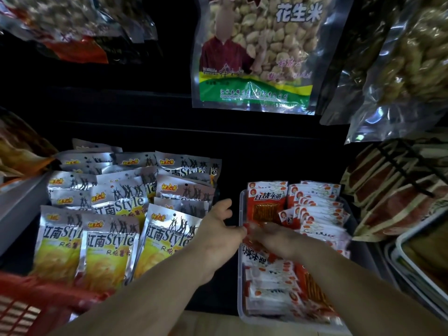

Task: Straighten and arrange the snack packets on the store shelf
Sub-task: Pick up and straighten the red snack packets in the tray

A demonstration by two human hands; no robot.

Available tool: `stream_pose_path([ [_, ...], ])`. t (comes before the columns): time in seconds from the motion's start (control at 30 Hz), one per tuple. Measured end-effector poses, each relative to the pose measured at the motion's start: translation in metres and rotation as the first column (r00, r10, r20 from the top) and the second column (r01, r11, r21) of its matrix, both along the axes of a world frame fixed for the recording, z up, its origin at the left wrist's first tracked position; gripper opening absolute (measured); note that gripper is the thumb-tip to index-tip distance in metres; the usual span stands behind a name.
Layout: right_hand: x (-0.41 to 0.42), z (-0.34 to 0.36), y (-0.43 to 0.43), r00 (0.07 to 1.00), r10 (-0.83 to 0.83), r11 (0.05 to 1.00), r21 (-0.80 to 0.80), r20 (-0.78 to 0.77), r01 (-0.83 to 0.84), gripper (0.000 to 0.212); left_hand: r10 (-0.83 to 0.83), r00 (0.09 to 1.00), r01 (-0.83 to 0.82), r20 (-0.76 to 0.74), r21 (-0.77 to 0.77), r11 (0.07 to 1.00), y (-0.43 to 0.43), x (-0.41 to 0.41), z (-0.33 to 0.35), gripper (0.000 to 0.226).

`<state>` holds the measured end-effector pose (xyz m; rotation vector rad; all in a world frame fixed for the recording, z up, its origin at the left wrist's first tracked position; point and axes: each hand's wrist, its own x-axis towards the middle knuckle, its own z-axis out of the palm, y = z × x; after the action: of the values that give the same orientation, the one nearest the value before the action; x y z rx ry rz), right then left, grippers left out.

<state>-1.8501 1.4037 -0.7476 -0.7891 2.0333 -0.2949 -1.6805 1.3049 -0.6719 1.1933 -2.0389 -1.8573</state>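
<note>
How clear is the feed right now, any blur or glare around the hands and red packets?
Head view: the right hand and the red packets under it are motion-blurred, so its grip is unreadable; the left hand is sharper; the silver chip packets throw glare; the shelf back is nearly black; edges bow from the wide lens.

I see chip packets (109, 214) left on the shelf (230, 170), small packets (315, 209) in a tray (239, 294) right, peanut bag (254, 52) above.

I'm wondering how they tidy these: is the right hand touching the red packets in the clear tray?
Touching. The head view shows the right hand resting on the red packets in the clear tray, no gap visible.
</note>
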Motion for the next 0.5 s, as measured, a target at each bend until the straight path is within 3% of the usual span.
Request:
stream_pose_path([
  [0.1, -0.011, -0.002, 0.010, 0.997, 0.021, 0.999, 0.030, -0.075, -0.019, 0.099, -0.040, 0.999, 0.040, 0.013, 0.009, 0.999, 0.003, 0.002, 0.000, 0.079],
  [0.23, -0.010, 0.019, 0.024, 0.989, 0.043, 0.999, 0.032, -0.143, -0.039, 0.079, -0.059, 0.997, 0.058, 0.047, 0.018, 0.998, 0.005, 0.001, -0.001, 0.079],
  [0.3, -0.005, 0.025, 0.029, 0.994, -0.012, 0.998, -0.064, -0.113, 0.005, 0.061, -0.064, 0.997, 0.064, 0.042, 0.021, 0.998, 0.007, 0.000, 0.000, 0.077],
  [0.4, -0.001, 0.023, 0.027, 0.992, -0.129, 0.935, -0.333, -0.009, 0.119, 0.026, -0.037, 0.999, 0.037, 0.020, 0.016, 0.999, 0.009, -0.001, 0.000, 0.074],
  [0.47, -0.004, 0.020, 0.015, 0.975, -0.191, 0.866, -0.486, -0.111, 0.114, 0.012, -0.004, 1.000, 0.004, 0.004, 0.007, 1.000, 0.010, -0.002, 0.001, 0.072],
  [0.5, -0.006, 0.019, 0.008, 0.951, -0.234, 0.830, -0.551, -0.204, 0.086, 0.023, 0.012, 1.000, -0.012, -0.004, -0.001, 1.000, 0.010, -0.003, 0.001, 0.071],
])
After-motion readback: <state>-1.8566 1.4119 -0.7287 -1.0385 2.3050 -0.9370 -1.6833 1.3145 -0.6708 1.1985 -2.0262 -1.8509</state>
